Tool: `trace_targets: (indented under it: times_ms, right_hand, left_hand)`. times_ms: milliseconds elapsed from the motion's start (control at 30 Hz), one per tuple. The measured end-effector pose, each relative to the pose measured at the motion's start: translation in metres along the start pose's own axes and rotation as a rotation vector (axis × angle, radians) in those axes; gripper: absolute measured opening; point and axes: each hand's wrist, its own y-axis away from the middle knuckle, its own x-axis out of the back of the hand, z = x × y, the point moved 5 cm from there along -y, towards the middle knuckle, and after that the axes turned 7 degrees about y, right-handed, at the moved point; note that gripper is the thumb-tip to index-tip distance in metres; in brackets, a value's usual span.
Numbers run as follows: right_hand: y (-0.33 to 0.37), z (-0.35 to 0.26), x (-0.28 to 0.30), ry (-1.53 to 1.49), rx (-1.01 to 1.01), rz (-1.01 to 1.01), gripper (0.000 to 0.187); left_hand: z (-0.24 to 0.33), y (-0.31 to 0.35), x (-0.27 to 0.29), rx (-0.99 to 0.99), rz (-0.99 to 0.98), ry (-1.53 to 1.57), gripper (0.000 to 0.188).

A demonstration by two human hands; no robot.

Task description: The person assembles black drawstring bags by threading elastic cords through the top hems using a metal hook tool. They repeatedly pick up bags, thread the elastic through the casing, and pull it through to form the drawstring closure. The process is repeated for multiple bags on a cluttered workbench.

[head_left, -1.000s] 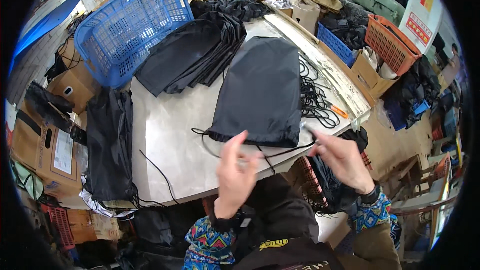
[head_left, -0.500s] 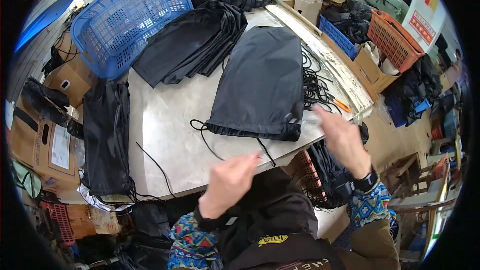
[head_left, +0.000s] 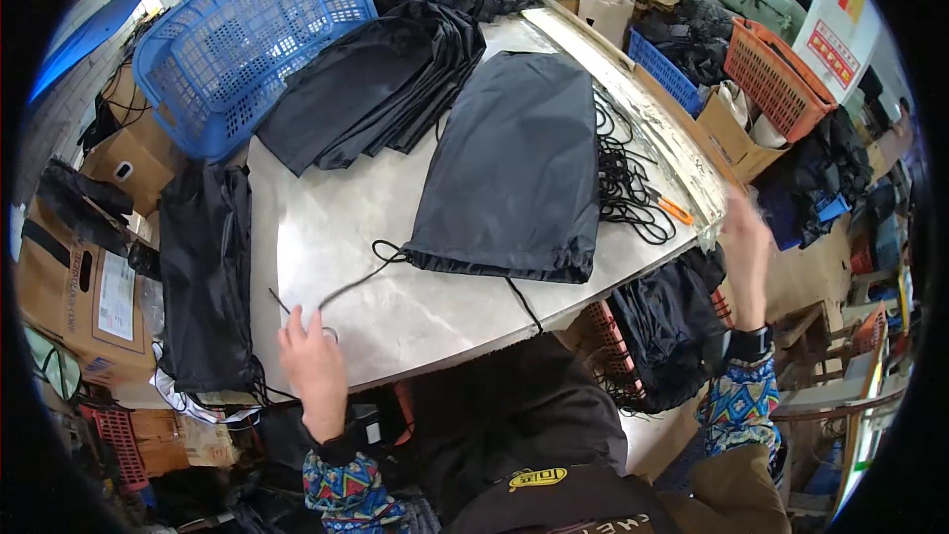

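Note:
A black drawstring bag [head_left: 509, 163] lies flat on the pale table [head_left: 341, 222], its gathered mouth toward me. From its left corner a black cord [head_left: 354, 285] runs out to my left hand [head_left: 314, 366], which has it between the fingers near the table's left front. A second cord [head_left: 526, 305] hangs from the bag's mouth to the table edge. My right hand [head_left: 748, 247] is past the table's right corner, its fingers smeared by motion. A tangle of black cords [head_left: 625, 188] and an orange-handled cutter [head_left: 674, 210] lie right of the bag.
Fanned black bags [head_left: 371, 84] lie at the far left before a tilted blue basket [head_left: 247, 49]. More black bags [head_left: 206, 277] drape over the left edge. Below the right edge stands a pink basket [head_left: 611, 341] of black bags. A wooden strip [head_left: 643, 104] edges the table's right side.
My left hand has moved left across the table front, drawing the bag's left cord out with it. My right hand has swung right, away from the bag.

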Motion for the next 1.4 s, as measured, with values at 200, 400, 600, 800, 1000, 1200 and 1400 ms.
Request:
trace_targets:
  times_ms: [200, 400, 600, 800, 1000, 1200, 1400]
  right_hand:
    - [0.060, -0.170, -0.062, 0.027, 0.541, -0.312, 0.061]
    - [0.028, -0.127, -0.073, 0.029, 0.476, -0.089, 0.035]
    - [0.007, -0.103, -0.072, -0.106, 0.322, -0.044, 0.030]
    - [0.048, -0.200, -0.095, -0.475, 0.449, -0.837, 0.058]
    - [0.036, -0.161, -0.135, -0.199, 0.492, -0.559, 0.049]
    - [0.010, -0.086, -0.133, 0.058, 0.283, -0.408, 0.018]
    - [0.003, -0.057, -0.096, -0.338, 0.018, -0.440, 0.023]
  left_hand:
    - [0.110, -0.067, -0.041, -0.201, 0.075, 0.296, 0.055]
    - [0.074, -0.097, -0.044, 0.165, -0.238, 1.259, 0.017]
    - [-0.011, -0.118, 0.036, 0.227, -0.333, 1.086, 0.018]
    - [-0.092, -0.073, 0.042, 0.092, -0.066, 0.352, 0.015]
    - [0.120, -0.025, -0.012, -0.598, -0.168, 0.623, 0.039]
    - [0.123, -0.059, -0.070, -0.516, -0.228, 0.262, 0.036]
    - [0.176, -0.061, -0.047, -0.541, -0.191, 0.543, 0.030]
